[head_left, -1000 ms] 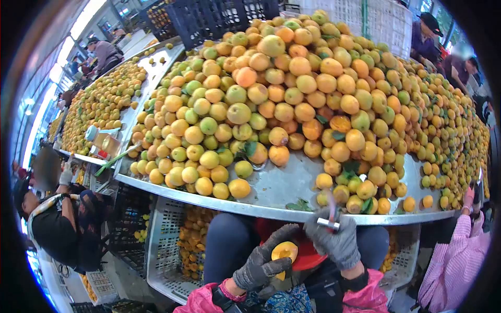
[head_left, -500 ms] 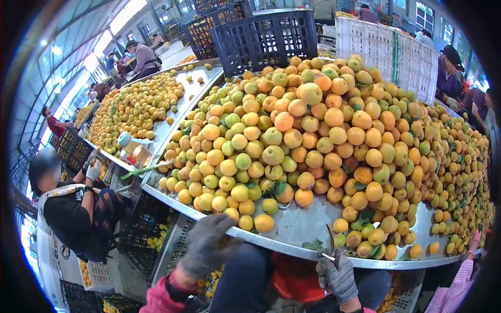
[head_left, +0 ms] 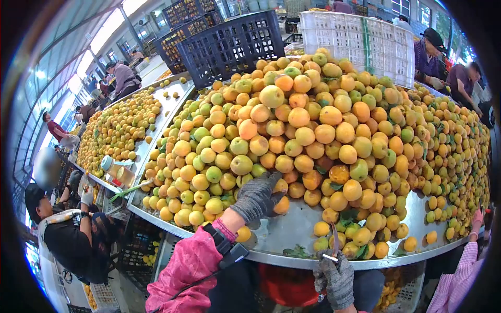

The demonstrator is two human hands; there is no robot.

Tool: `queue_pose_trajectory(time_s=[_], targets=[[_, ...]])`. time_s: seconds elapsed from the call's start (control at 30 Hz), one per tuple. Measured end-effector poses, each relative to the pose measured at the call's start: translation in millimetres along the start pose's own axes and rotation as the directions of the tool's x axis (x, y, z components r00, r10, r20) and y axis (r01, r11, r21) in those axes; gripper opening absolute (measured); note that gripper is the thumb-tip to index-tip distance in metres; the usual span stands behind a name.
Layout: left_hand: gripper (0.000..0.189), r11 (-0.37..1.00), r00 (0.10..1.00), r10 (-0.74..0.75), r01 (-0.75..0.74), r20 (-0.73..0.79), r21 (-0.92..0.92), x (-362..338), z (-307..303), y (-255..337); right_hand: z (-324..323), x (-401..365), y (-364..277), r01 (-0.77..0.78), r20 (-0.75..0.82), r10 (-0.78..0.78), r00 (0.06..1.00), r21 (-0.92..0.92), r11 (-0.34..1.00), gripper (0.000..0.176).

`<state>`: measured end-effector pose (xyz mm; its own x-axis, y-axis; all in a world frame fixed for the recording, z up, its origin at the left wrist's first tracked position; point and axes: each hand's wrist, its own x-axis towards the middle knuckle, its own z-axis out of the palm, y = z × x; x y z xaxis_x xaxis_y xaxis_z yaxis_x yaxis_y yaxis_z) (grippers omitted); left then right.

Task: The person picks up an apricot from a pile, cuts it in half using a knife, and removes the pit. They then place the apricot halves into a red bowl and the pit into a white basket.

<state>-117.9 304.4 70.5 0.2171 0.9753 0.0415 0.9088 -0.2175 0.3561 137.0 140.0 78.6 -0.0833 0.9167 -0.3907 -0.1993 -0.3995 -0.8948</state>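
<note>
My left hand [head_left: 257, 197], in a grey glove, reaches over the table's near edge into the front of a large heap of apricots [head_left: 300, 116]. Its fingers are apart and touch fruit at the foot of the heap; their tips are partly hidden. A single orange apricot [head_left: 282, 205] lies beside the thumb. At the metal table's rim, my right hand [head_left: 335, 280], also gloved, is closed round a knife [head_left: 334, 239] whose curved blade points up. Green leaves [head_left: 297, 251] lie on the bare metal left of the blade.
The sorting table [head_left: 284, 259] has a raised metal rim. Behind the heap stand a black crate [head_left: 232, 48] and a white crate [head_left: 357, 46]. Jars [head_left: 117, 171] stand on the left-hand table. Co-workers sit left and right; a pink-gloved hand [head_left: 477, 218] is at far right. A red tub [head_left: 289, 284] sits below.
My left hand has moved from outside the near rim forward and right into the apricots. My right hand keeps the knife near the rim. The view has shifted to the right.
</note>
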Motion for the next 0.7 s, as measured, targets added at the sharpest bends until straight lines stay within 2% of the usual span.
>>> queue_pose_trajectory(time_s=[0.03,0.07,0.13,0.23,0.27,0.3,0.33,0.37,0.4,0.43,0.47,0.5,0.57,0.6,0.63,0.7], targets=[[0.058,0.998,1.000,0.013,-0.013,-0.007,-0.057,1.5,-3.2,2.3,0.6,-0.8,-1.2,0.001,-0.005,-0.001,1.000,0.003,1.000,0.029],[0.057,0.999,0.997,-0.042,0.043,0.064,-0.014,4.1,-5.2,7.1,2.9,-1.2,-3.6,-0.022,-0.008,0.022,1.000,0.019,1.000,0.025],[0.056,0.999,0.997,-0.037,0.036,0.068,0.016,7.1,0.8,11.7,4.6,-2.1,-7.9,-0.047,0.001,0.047,0.999,0.016,0.999,0.018],[0.053,0.999,0.995,-0.039,0.036,0.087,0.039,9.0,2.8,15.1,4.6,-1.8,-7.8,-0.014,0.007,0.014,1.000,0.034,0.999,0.018],[0.053,0.970,0.996,-0.075,0.086,0.056,-0.226,7.4,7.8,7.7,2.7,-2.0,-6.5,-0.011,0.009,0.010,1.000,0.026,1.000,0.019],[0.053,0.872,0.992,-0.120,0.122,0.035,-0.475,5.4,7.1,7.3,0.8,-1.5,-4.8,-0.006,0.005,0.006,1.000,0.027,1.000,0.019],[0.049,0.651,0.990,-0.139,0.111,0.025,-0.751,1.9,8.0,8.3,-0.5,-1.1,-2.4,-0.008,0.008,0.007,1.000,0.051,0.999,0.020],[0.049,0.655,0.990,-0.139,0.108,0.022,-0.748,-6.1,6.9,7.0,-0.6,-1.2,-1.0,-0.010,0.015,0.009,1.000,0.077,0.997,0.020],[0.047,0.413,0.974,-0.166,0.213,0.157,-0.886,-19.8,-9.6,17.7,0.0,-1.9,-1.0,-0.008,0.022,0.006,1.000,0.080,0.997,0.020],[0.046,0.136,0.945,-0.153,0.310,0.290,-0.941,-33.1,-22.6,27.4,0.7,-2.5,-1.1,0.008,0.056,-0.013,0.998,0.093,0.996,0.021],[0.035,0.036,0.975,-0.139,0.179,0.172,-0.983,-44.5,-19.9,40.6,1.6,-4.6,-0.9,0.021,0.086,-0.030,0.996,0.105,0.994,0.021],[0.035,0.035,0.975,-0.142,0.179,0.173,-0.983,-57.2,-14.6,46.2,4.3,-8.8,-2.3,0.019,0.087,-0.028,0.996,0.104,0.994,0.021],[0.035,-0.116,0.983,-0.092,0.145,0.156,-0.983,-83.7,-2.1,56.4,11.3,-19.0,-7.4,0.068,0.152,-0.054,0.987,-0.089,0.994,0.024],[0.035,0.531,0.991,-0.053,-0.079,-0.126,-0.843,-102.3,1.5,64.9,11.7,-24.2,-4.6,0.090,0.158,-0.064,0.985,-0.163,0.982,0.028],[0.036,0.219,0.970,-0.171,0.210,0.175,-0.953,-120.3,-1.9,79.7,11.0,-28.7,3.3,0.074,0.146,-0.050,0.988,-0.169,0.983,0.028],[0.035,-0.049,0.955,-0.094,0.279,0.283,-0.959,-154.1,13.3,90.2,10.7,-38.2,21.5,0.292,0.158,-0.247,0.956,-0.424,0.857,0.029]])
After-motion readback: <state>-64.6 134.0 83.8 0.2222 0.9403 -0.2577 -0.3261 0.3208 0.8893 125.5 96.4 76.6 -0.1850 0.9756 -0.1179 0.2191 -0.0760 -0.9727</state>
